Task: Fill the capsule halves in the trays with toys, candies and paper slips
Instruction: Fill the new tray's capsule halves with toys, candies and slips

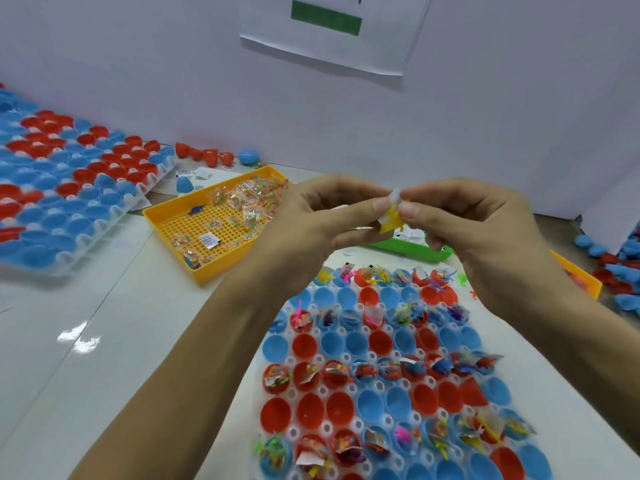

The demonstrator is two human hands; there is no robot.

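Capsule halves (381, 344), red and blue, sit open side up in the white tray (346, 431) just below your hands, running from the centre of view down toward 5 o'clock. Some rows hold toys, candy packets and slips; others are bare. Above the tray's far end, your left hand (311, 216) and right hand (478, 230) meet, both pinching one small yellow toy (391, 220) together with a white paper slip (394, 195) between thumbs and fingertips.

At 10 o'clock on the glossy white bench (86, 334) stands a yellow basket (207, 216) with clear candy packets (242, 199) and a small blue toy. Farther out at 9 o'clock lies a second tray (69, 188) of red and blue halves, close to the wall. Loose capsule pieces (204, 154) line the wall base at 11 o'clock. A green basket (415, 249) shows behind your hands, and an orange basket edge (581, 275) sits at 3 o'clock with more loose halves beyond it.

A white wall (138, 64) closes the bench's far edge, with a paper sheet (329, 29) at 12 o'clock. Bare bench lies at 8 o'clock, left of your left forearm.
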